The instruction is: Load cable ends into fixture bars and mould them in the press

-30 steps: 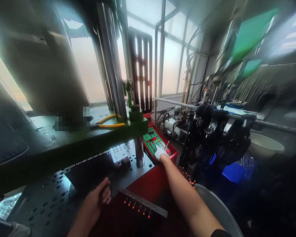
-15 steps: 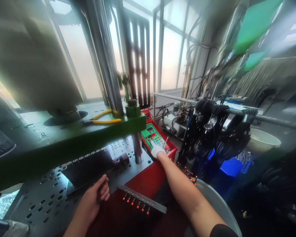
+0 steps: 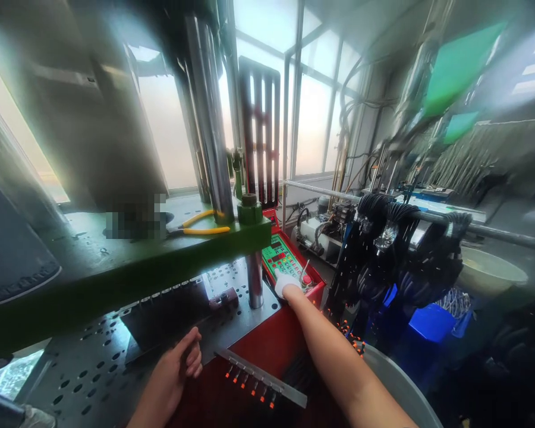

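- While the green control panel (image 3: 280, 259) is pressed by the white-gloved right hand (image 3: 287, 283), its fingers are set down on the keys and nothing is grasped; a red button (image 3: 307, 279) is seen just beside the glove.
- The left hand (image 3: 178, 371) is rested at the near edge of the perforated steel plate (image 3: 84, 371), loosely curled, with nothing gripped.
- A metal strip of orange-tipped pins (image 3: 261, 377) is laid on the red housing (image 3: 258, 339) between the two forearms.
- Yellow-handled pliers (image 3: 204, 223) are left on the green press beam (image 3: 160, 264) above.
- Black cable bundles (image 3: 383, 249) are hung at right, near a blue crate (image 3: 430, 324).
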Demonstrator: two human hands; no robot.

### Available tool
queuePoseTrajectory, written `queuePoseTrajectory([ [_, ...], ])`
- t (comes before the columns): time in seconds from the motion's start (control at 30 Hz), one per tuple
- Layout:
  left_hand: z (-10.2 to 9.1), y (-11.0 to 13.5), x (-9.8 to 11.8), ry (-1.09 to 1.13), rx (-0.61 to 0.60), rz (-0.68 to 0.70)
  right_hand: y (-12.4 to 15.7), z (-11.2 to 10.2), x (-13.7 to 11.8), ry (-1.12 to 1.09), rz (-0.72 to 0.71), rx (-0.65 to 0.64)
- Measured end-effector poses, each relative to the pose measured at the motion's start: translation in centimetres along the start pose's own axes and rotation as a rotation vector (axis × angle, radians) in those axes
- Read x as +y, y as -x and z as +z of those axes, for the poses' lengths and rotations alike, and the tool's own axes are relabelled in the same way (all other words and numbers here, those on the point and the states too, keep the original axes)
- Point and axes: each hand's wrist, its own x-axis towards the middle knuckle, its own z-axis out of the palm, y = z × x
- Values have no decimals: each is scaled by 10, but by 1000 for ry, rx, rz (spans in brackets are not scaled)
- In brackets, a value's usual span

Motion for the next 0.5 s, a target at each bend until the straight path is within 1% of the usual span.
queuePoseTrajectory([
  [0.17,-7,-8,-14,24,-8,5,0,10,1,-1,1,23],
  [0.3,-7,-8,-16,30,-12,18,3,9,3,-16,6,39],
  [0.4,-3,-2,-13,20,-23,33,11,9,13,-28,20,47],
  [0.5,3,3,-9,15,-45,52,21,19,31,-23,27,57],
])
